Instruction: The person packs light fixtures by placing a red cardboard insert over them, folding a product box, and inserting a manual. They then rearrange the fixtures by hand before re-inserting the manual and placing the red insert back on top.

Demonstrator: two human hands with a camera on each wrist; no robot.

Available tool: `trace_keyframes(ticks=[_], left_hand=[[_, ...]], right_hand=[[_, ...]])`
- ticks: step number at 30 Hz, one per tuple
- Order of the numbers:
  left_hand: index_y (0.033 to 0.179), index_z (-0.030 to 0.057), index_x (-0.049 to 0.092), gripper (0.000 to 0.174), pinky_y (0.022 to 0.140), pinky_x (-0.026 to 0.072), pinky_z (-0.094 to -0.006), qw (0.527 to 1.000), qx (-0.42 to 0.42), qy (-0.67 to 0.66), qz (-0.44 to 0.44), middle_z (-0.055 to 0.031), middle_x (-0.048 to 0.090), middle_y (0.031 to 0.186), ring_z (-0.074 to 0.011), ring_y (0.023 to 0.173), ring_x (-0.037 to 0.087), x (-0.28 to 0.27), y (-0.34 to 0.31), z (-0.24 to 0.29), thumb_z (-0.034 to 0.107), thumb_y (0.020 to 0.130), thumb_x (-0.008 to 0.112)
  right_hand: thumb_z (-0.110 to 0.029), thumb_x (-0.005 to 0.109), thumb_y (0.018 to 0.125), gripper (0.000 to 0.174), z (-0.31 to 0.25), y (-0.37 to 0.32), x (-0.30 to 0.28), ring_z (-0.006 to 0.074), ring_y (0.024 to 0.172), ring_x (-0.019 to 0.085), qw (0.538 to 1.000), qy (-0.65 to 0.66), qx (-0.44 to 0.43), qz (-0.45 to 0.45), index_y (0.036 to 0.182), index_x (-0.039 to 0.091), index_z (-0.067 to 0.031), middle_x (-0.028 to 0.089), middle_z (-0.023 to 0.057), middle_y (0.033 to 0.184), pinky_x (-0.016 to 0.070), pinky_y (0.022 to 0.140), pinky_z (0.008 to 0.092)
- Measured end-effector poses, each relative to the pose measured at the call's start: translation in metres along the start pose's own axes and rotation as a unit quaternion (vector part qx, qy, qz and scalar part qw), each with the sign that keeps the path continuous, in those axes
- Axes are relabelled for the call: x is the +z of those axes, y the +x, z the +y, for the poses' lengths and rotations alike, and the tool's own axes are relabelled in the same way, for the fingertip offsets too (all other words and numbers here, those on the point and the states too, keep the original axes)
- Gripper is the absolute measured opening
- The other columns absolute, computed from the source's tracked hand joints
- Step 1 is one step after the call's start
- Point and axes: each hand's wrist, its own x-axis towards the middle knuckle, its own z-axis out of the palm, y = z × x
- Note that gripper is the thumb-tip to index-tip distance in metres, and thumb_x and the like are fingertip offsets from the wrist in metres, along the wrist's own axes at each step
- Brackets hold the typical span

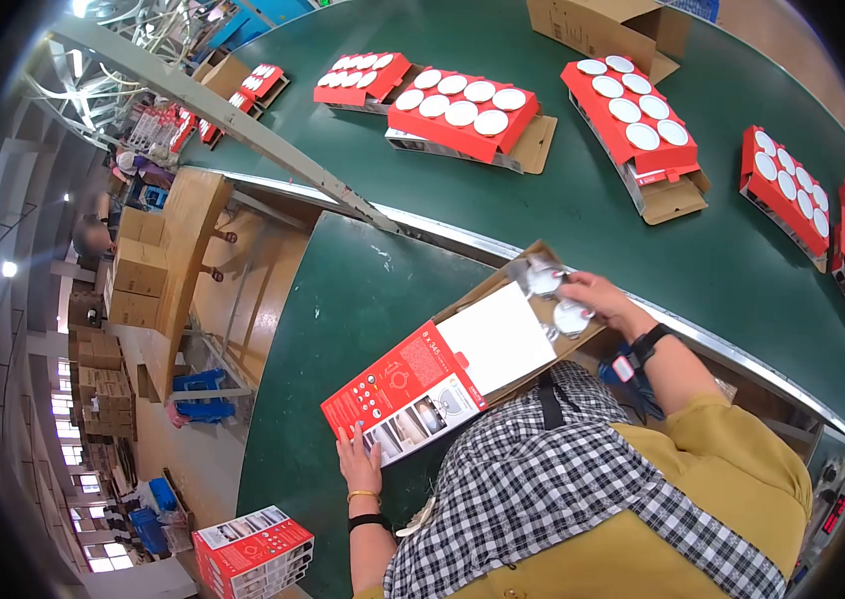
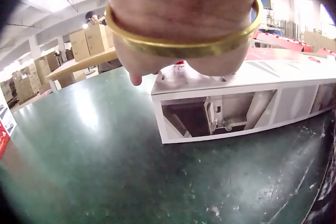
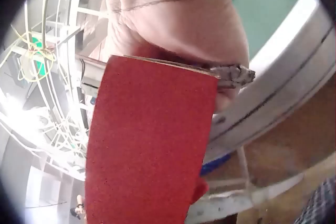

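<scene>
A red and white printed box lies at a slant on the green table in front of me. From its far right end extends a brown cardboard tray holding round white-and-silver light fittings, with a white sheet beside them. My right hand reaches over this end, its fingertips at the fittings. In the right wrist view a red cardboard flap stands before the palm and hides most of the fingers; I cannot tell their grip. My left hand rests on the box's near left end, fingers extended.
Behind a metal rail, several red boxes topped with white discs stand on a green surface. A brown carton sits at the back. A metal post slants across the left. Another printed box is at lower left.
</scene>
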Motion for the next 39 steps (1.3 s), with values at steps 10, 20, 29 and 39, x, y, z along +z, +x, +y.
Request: trace_keyframes(ticks=[10, 20, 29, 39], left_hand=[[0.141, 0.011, 0.046, 0.065, 0.112, 0.028, -0.0514, 0.991, 0.114, -0.009, 0.068, -0.0194, 0.039, 0.148, -0.0434, 0.137, 0.032, -0.025, 0.035, 0.063, 0.025, 0.082, 0.071], [0.14, 0.0066, 0.045, 0.068, 0.114, 0.0291, -0.0486, 0.908, 0.415, -0.012, -0.061, -0.0186, 0.044, 0.144, -0.0395, 0.138, 0.036, -0.019, 0.074, 0.283, 0.022, 0.08, 0.073], [0.126, -0.0007, 0.057, 0.045, 0.103, 0.0446, -0.0422, 0.879, 0.431, -0.146, 0.141, -0.0171, 0.06, 0.128, -0.0315, 0.121, 0.057, -0.09, 0.084, 0.259, -0.004, 0.081, 0.055], [0.133, 0.0043, 0.052, 0.052, 0.109, 0.0361, -0.0491, 0.953, 0.294, 0.031, 0.063, -0.0182, 0.051, 0.136, -0.035, 0.13, 0.046, -0.02, 0.023, 0.118, 0.001, 0.081, 0.058]], right_hand=[[-0.033, 0.067, 0.089, 0.061, -0.01, -0.017, -0.061, 0.0223, 0.087, 0.069, 0.994, 0.089, 0.04, -0.041, 0.134, 0.041, -0.0016, 0.06, 0.0126, 0.113, 0.0631, 0.063, 0.0426], [-0.023, 0.07, 0.087, 0.053, -0.021, -0.049, -0.063, 0.0119, 0.087, 0.061, 0.994, 0.109, 0.007, 0.021, 0.131, 0.05, -0.0016, 0.061, 0.0048, 0.109, 0.0552, 0.075, 0.0285], [-0.024, 0.07, 0.087, 0.05, -0.02, -0.065, -0.097, 0.0094, 0.089, 0.059, 0.992, 0.086, -0.033, 0.081, 0.128, 0.053, -0.0006, 0.062, 0.0031, 0.109, 0.0525, 0.078, 0.026], [-0.03, 0.071, 0.086, 0.06, -0.053, -0.102, -0.136, 0.0129, 0.093, 0.062, 0.983, 0.079, -0.099, 0.13, 0.134, 0.047, -0.0016, 0.062, 0.006, 0.111, 0.054, 0.082, 0.0301]])
